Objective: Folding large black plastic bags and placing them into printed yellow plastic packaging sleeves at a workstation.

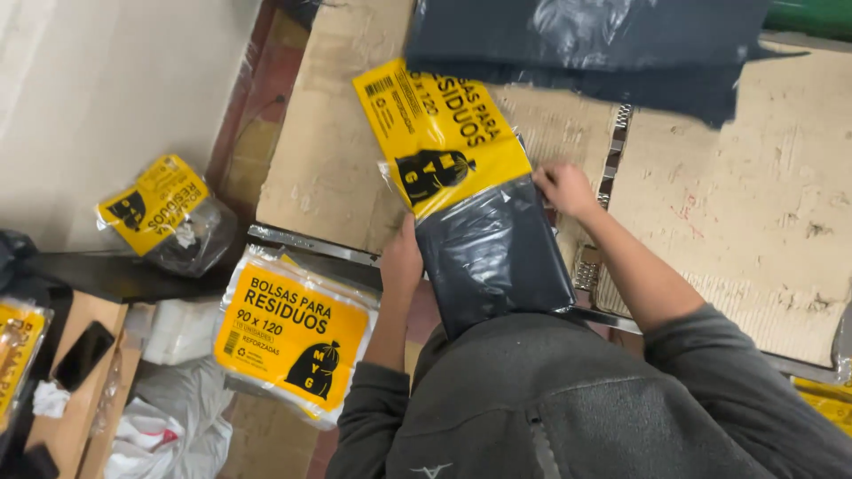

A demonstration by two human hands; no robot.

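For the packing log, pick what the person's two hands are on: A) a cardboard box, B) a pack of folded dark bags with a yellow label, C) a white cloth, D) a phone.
B: the left hand and right hand flank the dark bag pack on the worn table.

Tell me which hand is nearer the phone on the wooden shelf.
Left. The left hand is at the bag pack's near edge, closer to the phone; the right hand is beyond the pack.

Packing workshop: cardboard-topped bench (337,151), stacked yellow-labelled bag packs (293,337).
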